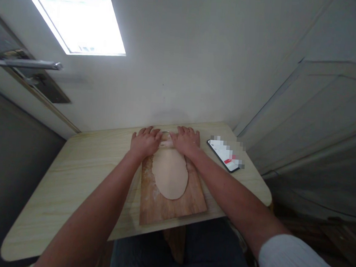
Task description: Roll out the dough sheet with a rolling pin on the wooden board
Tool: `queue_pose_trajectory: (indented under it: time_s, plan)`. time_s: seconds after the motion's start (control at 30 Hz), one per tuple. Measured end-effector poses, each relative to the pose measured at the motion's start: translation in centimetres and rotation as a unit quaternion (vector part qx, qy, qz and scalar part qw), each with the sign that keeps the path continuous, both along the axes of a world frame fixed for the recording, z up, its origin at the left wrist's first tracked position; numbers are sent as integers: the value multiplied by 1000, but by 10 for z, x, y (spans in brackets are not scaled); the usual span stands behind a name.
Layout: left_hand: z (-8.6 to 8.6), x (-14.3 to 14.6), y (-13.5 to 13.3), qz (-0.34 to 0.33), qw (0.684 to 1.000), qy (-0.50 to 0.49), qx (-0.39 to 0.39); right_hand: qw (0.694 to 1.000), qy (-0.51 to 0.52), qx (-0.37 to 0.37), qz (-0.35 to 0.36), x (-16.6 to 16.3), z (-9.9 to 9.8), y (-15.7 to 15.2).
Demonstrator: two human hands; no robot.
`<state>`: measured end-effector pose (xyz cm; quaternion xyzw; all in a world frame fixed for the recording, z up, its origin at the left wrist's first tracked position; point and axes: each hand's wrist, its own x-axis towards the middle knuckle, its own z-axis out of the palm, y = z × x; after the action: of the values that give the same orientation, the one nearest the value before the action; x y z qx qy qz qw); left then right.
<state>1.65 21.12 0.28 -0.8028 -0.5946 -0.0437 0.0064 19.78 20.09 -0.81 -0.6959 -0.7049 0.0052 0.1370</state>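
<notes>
A flattened oval sheet of dough (171, 175) lies on a wooden board (172, 210) dusted with flour along its left side. At the board's far end, a short floured stretch of a rolling pin (166, 143) shows between my hands, across the dough's far edge. My left hand (146, 141) is closed over the pin's left part, fingers pointing away from me. Over its right part my right hand (187, 140) is closed in the same way. Both hands hide the pin's ends. A thin metal handle (165, 131) shows at the board's far edge.
The board stands on a pale wood-grain table (96, 172) against a white door. A phone (224, 155) with a lit screen lies to the right of my right hand. On the door at the left is a metal lever handle (27, 63), below a bright window (79, 21).
</notes>
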Motion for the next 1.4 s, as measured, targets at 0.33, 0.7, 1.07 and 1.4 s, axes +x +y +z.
queue_pose_trajectory:
  time_s: [0.33,0.7,1.07,1.4]
  plan:
    - [2,5,-41,24,998,-32,44,999,-5,51,5,-2,2,-41]
    - [-9,0,-100,10,996,-62,64,999,21,40,25,1,-5,-102]
    - [-14,-5,-156,1,994,-81,80,997,13,54,59,6,-17,-164]
    - [-19,-6,-188,5,988,-119,99,989,102,103,30,17,-2,-159]
